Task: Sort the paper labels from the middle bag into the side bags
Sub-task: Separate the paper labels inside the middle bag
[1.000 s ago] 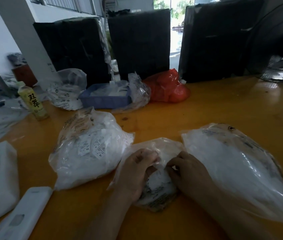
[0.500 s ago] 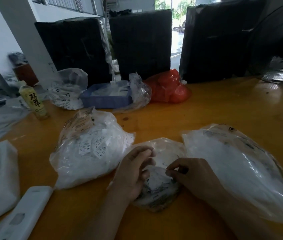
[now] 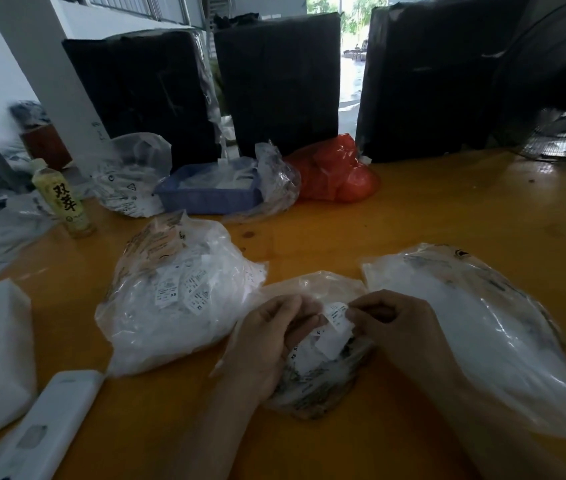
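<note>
- Orange-brown wooden table (image 3: pixel 447 216), dim indoor room; three black wrapped bales (image 3: pixel 278 84) stand along the far edge, with a bright doorway gap between them.
- Right side bag (image 3: pixel 482 327): the largest of the three clear bags, lying flat at the right and holding a pale white mass. Thin, slick film.
- Left side bag (image 3: pixel 177 299): a plump mound, mouth bunched toward the top, printed white tags showing through. Looks light but floppy and will not hold its shape.
- Middle bag (image 3: pixel 312 382): smallest, crumpled between the two side bags and touching or nearly touching both. It lies under both hands, with its film gathered at the top.
- Background clutter: blue tray (image 3: pixel 205 199), red bag (image 3: pixel 337 171), yellow-label bottle (image 3: pixel 63 202), white flat device (image 3: pixel 42 431) at the near left.
- Left hand (image 3: pixel 267 341): fingers curled over the left side of the middle bag's opening, gripping film or labels; which of the two I cannot tell.
- Right hand (image 3: pixel 392 320): fingertips pinched on the top end of a paper label (image 3: pixel 335 323), which stands partly up out of the middle bag.
- Handling judgement: the labels are featherweight, thin, bendy slips, apt to cling together and slide on the film. Best pinched by one end between thumb and forefinger, one at a time, while the other hand pins the bag open.
- Versus half a second ago: then the right hand was lower with its fingers in the bag and no label was raised; now the label is lifted clear into view. The left hand has curled in more tightly. The side bags are unchanged.
</note>
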{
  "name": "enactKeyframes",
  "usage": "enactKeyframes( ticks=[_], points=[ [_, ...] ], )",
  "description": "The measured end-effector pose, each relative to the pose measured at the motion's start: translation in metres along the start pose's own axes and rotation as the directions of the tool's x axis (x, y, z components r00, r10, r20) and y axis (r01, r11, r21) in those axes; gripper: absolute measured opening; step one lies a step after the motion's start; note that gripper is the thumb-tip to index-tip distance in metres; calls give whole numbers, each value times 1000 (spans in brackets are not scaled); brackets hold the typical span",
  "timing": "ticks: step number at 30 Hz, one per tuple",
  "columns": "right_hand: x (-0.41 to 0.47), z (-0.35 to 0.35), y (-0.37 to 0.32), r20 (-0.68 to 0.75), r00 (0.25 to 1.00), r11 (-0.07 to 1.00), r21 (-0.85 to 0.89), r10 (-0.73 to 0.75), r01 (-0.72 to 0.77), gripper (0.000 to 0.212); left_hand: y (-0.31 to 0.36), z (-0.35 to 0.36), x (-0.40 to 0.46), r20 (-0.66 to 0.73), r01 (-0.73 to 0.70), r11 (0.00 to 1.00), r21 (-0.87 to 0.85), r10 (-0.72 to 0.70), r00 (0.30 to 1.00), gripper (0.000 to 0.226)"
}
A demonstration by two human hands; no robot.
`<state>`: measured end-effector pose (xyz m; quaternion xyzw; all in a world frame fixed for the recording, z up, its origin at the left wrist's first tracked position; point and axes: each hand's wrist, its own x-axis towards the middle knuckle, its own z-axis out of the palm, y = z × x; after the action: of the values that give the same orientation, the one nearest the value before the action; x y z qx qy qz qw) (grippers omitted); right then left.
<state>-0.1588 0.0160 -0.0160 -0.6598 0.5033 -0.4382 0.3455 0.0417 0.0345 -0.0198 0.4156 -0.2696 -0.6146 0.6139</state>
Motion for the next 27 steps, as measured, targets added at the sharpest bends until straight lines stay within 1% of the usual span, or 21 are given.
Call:
enactKeyframes(
  ticks=[2,4,7,10,12,13,15,17,19,22,23,26,27],
  points=[
    [1,1,3,18,999,999,5,38,-38,12,-2,2,-2,7,-27,998,59,27,1000,22],
    [1,1,3,41,998,998,40,53,-54,24,-3,2,-2,25,-46,994,97,44,999,21],
    [2,-2,2,52,996,989,123,73,-79,36,-4,0,-1,40,-44,993,112,40,998,28],
    [4,-8,2,58,994,976,192,88,-98,36,-5,-1,-1,24,-20,992,125,18,1000,45],
    [5,-10,2,78,992,961,253,98,-115,36,-6,-1,-1,28,-19,993,120,16,999,51],
    [5,-11,2,85,990,950,286,109,-129,34,-7,-1,0,35,-25,991,129,20,999,53],
    [5,-11,0,88,990,936,324,112,-134,23,-7,-2,0,54,-51,984,170,42,998,55],
    [4,-10,0,78,993,939,328,85,-106,17,-7,-2,-1,81,-82,973,218,65,995,47],
    [4,-9,0,54,995,951,297,79,-92,11,-8,-2,-3,106,-108,955,275,81,991,36],
    [4,-6,0,1,998,967,248,57,-55,5,-8,-3,-6,138,-157,902,403,110,984,27],
    [4,-6,-1,-18,999,969,245,38,-32,5,-8,-3,-6,148,-170,882,439,116,982,25],
    [2,-6,-6,-63,997,976,211,-40,53,16,-8,-3,-6,164,-180,864,471,115,980,19],
    [2,-6,-7,-68,995,977,199,-67,79,16,-9,-3,-6,168,-185,854,486,116,979,18]
  ],
)
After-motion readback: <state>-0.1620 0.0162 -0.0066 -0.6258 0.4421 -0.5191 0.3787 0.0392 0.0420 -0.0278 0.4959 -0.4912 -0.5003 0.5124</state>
